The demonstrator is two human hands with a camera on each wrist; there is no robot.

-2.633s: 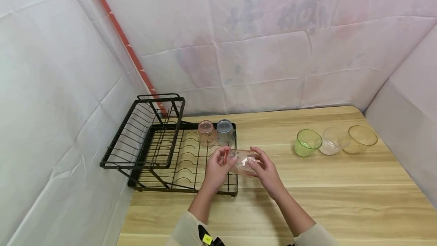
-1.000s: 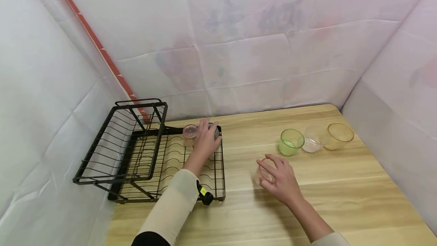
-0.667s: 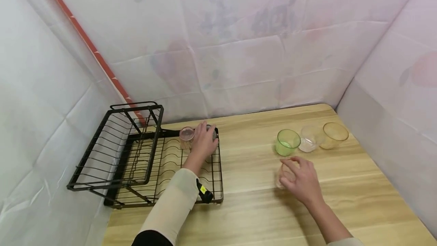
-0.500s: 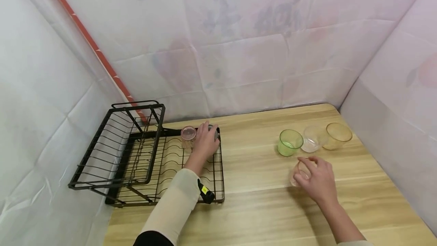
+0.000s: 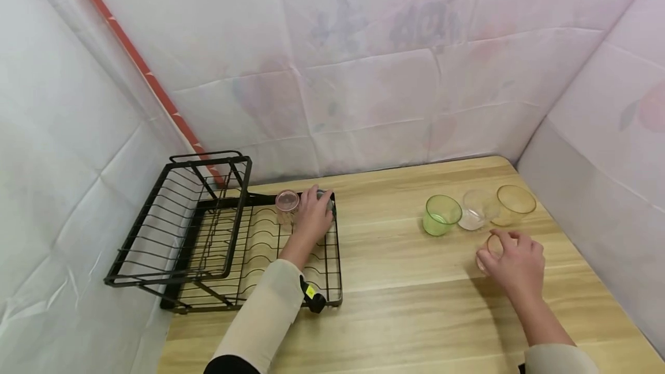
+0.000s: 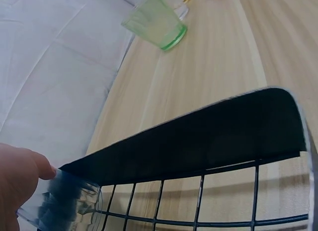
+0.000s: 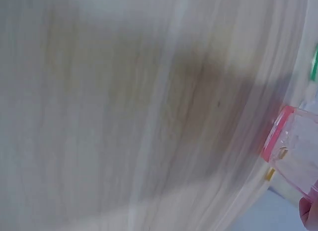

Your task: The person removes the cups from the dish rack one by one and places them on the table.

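Note:
My left hand grips a blue drinking glass, which stands upside down in the back right corner of the black dish rack. Most of that glass is hidden under the hand in the head view. Beside it on the rack, a pink glass is also upside down. Over on the right, my right hand holds a pale pink glass near its rim, mouth up. The right wrist view shows this glass's thick pink base close over the table. Just behind it stand a clear glass and a yellow glass.
A green glass is at the left end of the row of upright glasses. The rack's raised upper basket rises at the left. White sheeting walls the wooden table at the back and sides.
Earlier both hands held the pale pink glass near the rack. My left hand has gone to the blue glass and stayed there, while the right has carried the pale pink glass rightward.

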